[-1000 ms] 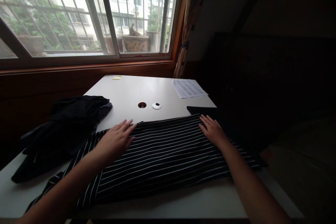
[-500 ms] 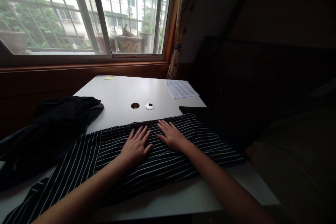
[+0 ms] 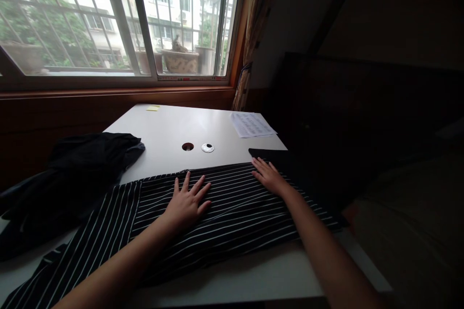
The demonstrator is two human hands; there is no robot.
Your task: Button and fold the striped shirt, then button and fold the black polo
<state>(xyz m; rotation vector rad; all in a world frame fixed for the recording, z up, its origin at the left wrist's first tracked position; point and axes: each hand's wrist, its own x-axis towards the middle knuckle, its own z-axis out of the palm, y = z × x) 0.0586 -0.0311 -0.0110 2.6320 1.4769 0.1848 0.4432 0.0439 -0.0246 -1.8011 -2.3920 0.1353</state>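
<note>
A black garment with thin white stripes (image 3: pixel 232 217) lies spread across the white table (image 3: pixel 170 125); its exact kind I cannot tell. On its middle, my left hand (image 3: pixel 186 203) rests palm down with the fingers spread. My right hand (image 3: pixel 268 176) lies flat near the garment's upper right part, its fingers stretched out. Neither hand grips the cloth. A seam runs down the garment left of my left hand, and the striped cloth continues to the lower left.
Dark crumpled clothing (image 3: pixel 90 164) lies at the table's left. Behind the garment are a round hole (image 3: pixel 187 147) and a round cover (image 3: pixel 208 147). Printed papers (image 3: pixel 252 124) and a yellow note (image 3: pixel 152 108) lie farther back. A dark flat piece (image 3: pixel 270 155) shows at the right edge.
My right hand has slid to the right across the striped cloth, away from my left hand. The left hand has stayed nearly in place, its fingers a little more spread.
</note>
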